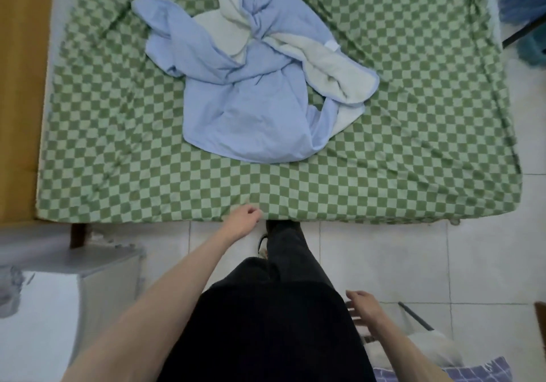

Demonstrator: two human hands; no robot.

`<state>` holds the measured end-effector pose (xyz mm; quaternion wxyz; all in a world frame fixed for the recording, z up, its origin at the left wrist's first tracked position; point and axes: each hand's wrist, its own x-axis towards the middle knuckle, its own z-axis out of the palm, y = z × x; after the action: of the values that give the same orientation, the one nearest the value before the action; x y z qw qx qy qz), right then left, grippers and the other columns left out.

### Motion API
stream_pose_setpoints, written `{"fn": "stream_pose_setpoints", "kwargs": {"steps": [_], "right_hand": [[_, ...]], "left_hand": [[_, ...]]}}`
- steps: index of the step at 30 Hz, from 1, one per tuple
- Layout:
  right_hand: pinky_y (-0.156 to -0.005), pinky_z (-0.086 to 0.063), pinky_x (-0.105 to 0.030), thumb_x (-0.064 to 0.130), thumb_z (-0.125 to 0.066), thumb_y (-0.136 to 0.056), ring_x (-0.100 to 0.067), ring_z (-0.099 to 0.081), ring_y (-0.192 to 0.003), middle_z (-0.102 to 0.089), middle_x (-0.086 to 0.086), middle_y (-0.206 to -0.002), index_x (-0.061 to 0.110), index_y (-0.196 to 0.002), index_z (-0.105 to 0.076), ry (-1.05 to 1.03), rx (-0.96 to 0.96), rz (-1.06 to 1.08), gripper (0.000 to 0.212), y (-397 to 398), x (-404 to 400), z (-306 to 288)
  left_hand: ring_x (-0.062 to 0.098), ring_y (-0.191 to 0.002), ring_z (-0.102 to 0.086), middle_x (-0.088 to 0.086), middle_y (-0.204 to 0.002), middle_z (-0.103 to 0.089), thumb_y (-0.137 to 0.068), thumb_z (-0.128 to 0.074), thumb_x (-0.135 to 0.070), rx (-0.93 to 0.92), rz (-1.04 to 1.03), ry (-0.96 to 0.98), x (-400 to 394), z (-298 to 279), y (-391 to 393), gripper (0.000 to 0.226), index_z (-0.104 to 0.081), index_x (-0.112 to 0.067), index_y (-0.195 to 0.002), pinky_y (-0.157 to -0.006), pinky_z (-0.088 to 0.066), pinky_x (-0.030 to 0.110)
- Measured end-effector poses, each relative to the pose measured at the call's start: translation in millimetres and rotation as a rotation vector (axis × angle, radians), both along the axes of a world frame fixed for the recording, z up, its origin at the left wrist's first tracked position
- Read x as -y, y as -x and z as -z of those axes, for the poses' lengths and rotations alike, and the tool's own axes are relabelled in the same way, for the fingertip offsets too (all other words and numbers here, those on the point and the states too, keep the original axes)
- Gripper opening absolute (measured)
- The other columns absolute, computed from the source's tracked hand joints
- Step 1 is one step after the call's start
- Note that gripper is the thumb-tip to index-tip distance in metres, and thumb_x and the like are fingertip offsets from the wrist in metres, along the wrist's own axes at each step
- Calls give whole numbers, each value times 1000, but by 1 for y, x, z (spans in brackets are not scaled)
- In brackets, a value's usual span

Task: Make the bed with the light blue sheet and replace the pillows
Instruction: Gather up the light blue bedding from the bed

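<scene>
The light blue sheet (242,98) lies crumpled and twisted in the middle of the bed, its white fleecy underside showing in places. The bed (118,133) is covered with a green and pale checked cover. My left hand (243,220) is stretched out to the bed's near edge with fingers loosely curled, holding nothing. My right hand (362,308) hangs beside my hip over the floor, fingers spread and relaxed, also holding nothing. A purple checked fabric (478,371) shows at the bottom right edge; I cannot tell if it is a pillow.
A wooden headboard or panel (20,86) runs along the left. A white cabinet (59,299) stands at lower left. White floor tiles (413,257) lie in front of the bed. A white fluffy item (425,349) and a dark rod (415,316) are at lower right. Blue items (526,12) sit at upper right.
</scene>
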<state>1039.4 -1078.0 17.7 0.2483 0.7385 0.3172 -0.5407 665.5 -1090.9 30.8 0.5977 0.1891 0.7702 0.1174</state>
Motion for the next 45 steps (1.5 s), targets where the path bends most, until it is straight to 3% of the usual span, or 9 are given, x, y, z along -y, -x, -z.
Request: {"fn": "stream_pose_setpoints", "kwargs": {"steps": [5,12,15,18,22,29,32,36,45], "right_hand": [[-63,-41,-31,21,-52,-97,-20,-53,-66,-61,-6,-74,6,-85,-65,-40,-117,-241,24,113,-85,12],[-75,-43,-30,33,-57,-94,-21,-58,-85,-66,-4,-96,16,-101,-66,-177,-216,-514,20,302,-268,30],[-97,-44,-32,52,-64,-91,-23,-56,-121,-54,-3,-140,18,-144,-46,-225,-213,-594,66,367,-328,46],[-115,-32,-51,67,-71,-78,-31,-25,-149,-27,-6,-162,23,-157,-24,-395,-145,-807,101,430,-388,82],[-119,-12,-63,73,-70,-73,-34,5,-154,3,-6,-168,27,-160,-1,-531,-110,-983,121,527,-440,141],[-113,-4,-75,66,-84,-61,-38,8,-154,12,-5,-168,33,-156,23,-719,96,-961,146,595,-629,223],[-112,-23,-69,58,-83,-66,-38,-22,-149,-12,-7,-167,28,-159,9,-715,0,-1032,134,612,-625,282],[-95,-45,-49,25,-66,-83,-40,-54,-121,-57,-18,-131,7,-134,-45,-1076,-66,-998,58,618,-616,332],[-69,-26,-23,9,-56,-77,-19,-50,-85,-60,-10,-94,7,-105,-64,-1402,-331,-614,30,556,-523,234]], "left_hand": [[33,-101,-65,18,-106,-69,-104,-47,-26,-25,-8,246,45,29,57,35,-67,1,-109,-96,-48,39],[18,-95,-69,-1,-102,-72,-102,-51,-30,-16,-428,266,10,32,147,19,-67,-20,-100,-91,-52,43],[13,-100,-67,-5,-112,-69,-100,-54,-36,13,-458,274,-8,47,173,32,-60,-20,-127,-94,-55,44],[19,-112,-61,0,-137,-57,-96,-63,-40,-54,-328,221,-63,88,227,59,-43,-20,-147,-95,-53,41],[25,-146,-36,1,-164,-30,-82,-81,-49,-286,-260,56,-133,157,342,106,-18,-21,-162,-114,-36,39],[36,-147,-32,14,-162,-27,-57,-87,-65,-445,-771,20,-313,299,403,136,-13,-17,-160,-119,-30,53],[40,-141,-35,20,-151,-40,-77,-76,-57,-700,-659,158,-318,336,411,98,-34,-10,-151,-114,-27,53],[36,-134,-42,23,-137,-54,-96,-57,-27,-799,-781,72,-331,364,413,40,-59,-7,-131,-111,-28,45],[29,-120,-50,20,-139,-45,-101,-61,-18,-811,-725,-613,-306,267,329,23,-63,1,-114,-100,-46,35]]}}
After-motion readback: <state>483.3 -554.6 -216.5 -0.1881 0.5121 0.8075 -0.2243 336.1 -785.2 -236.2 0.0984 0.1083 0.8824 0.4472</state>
